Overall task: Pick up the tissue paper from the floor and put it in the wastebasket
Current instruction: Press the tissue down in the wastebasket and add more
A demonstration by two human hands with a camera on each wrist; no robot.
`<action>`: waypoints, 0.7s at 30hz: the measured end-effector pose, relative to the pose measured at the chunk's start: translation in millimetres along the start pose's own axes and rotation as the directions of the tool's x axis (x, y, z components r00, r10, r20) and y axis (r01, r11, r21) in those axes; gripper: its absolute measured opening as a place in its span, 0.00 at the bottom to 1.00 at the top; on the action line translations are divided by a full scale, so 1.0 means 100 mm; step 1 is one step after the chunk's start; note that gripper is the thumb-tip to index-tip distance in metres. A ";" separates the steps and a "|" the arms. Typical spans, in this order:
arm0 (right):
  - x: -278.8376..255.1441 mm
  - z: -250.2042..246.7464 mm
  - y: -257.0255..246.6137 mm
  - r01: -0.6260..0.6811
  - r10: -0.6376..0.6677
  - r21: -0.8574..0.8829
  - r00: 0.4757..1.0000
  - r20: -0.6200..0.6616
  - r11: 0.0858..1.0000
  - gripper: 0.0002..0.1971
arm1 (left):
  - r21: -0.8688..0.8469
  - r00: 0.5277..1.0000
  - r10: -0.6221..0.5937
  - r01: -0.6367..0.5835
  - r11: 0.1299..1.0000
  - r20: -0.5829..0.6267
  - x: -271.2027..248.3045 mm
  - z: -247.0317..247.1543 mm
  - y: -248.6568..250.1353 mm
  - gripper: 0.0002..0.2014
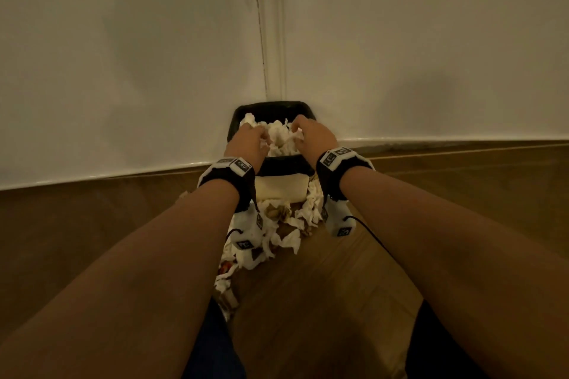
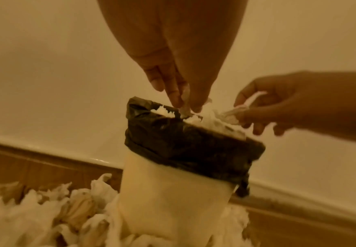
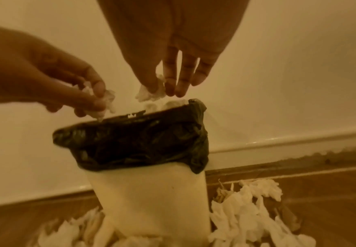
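wastebasket (image 1: 281, 184) base behind wrists

1. The head camera is looking forward and down from above, along both forearms, toward a cream plastic wastebasket lined with a black bag (image 1: 282, 186) standing in the corner of two pale walls (image 1: 123, 55).
2. The left wrist camera is sitting low and close, facing up along the left hand (image 2: 173, 55) at the wastebasket (image 2: 173, 197).
3. The right wrist camera is mirroring it beneath the right hand (image 3: 173, 41).
4. All three views are sharing the wastebasket's rim, both hands, and crumpled white tissue paper (image 3: 247, 208) on the brown wooden floor (image 1: 323, 301).
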State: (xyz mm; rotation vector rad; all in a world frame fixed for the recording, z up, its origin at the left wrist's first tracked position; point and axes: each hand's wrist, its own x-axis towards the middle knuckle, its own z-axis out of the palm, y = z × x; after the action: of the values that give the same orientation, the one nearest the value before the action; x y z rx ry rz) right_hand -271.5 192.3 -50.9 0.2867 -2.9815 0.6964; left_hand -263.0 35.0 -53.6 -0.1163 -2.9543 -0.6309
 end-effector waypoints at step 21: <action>-0.24 -0.05 0.36 -0.180 0.189 0.060 0.948 -0.254 0.982 0.15 | 0.351 0.960 0.225 -0.156 0.924 -0.167 -0.23 0.06 0.21 0.17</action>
State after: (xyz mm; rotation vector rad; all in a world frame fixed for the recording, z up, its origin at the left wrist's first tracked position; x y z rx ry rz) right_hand -255.4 229.9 -64.8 -0.0801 -2.7696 0.7415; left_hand -239.2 55.9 -53.7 -0.2856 -2.7538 -0.1016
